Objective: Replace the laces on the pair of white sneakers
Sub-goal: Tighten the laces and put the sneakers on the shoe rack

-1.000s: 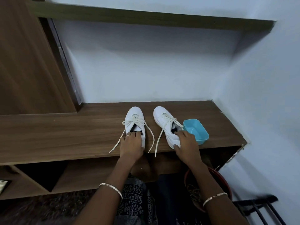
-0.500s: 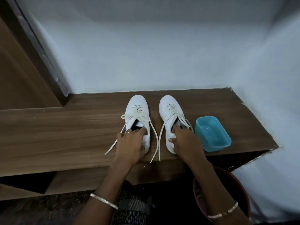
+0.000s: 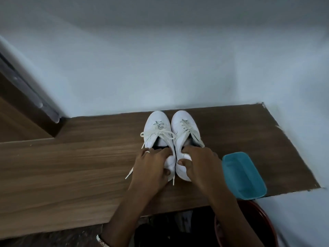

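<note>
While both sneakers stand side by side on the wooden ledge (image 3: 71, 166), toes toward the wall (image 3: 160, 68) and heels toward the person, each hand grips one shoe by its heel end. The left hand (image 3: 151, 164) curls its fingers over the collar of the left sneaker (image 3: 156, 120), with the thumb against the inner side. The right hand (image 3: 201, 163) does the same on the right sneaker (image 3: 183, 118), fingertips hooked into the opening and thumb on the side wall. Neither hand holds a lace.

The grip looks like a squaring-up — the shoes touch along their inner edges, set where both lace rows are within reach. The old laces (image 3: 158, 133) are threaded through the eyelets, loosely tied on the left shoe, with loose ends trailing onto the wood beside the left hand. The task seems barely begun, and unlacing probably comes next.

A blue tub (image 3: 243, 175) sits just beside the right hand at the ledge's front edge — probably meant for the laces. Below it, part of a red basin (image 3: 258, 220) shows.
</note>
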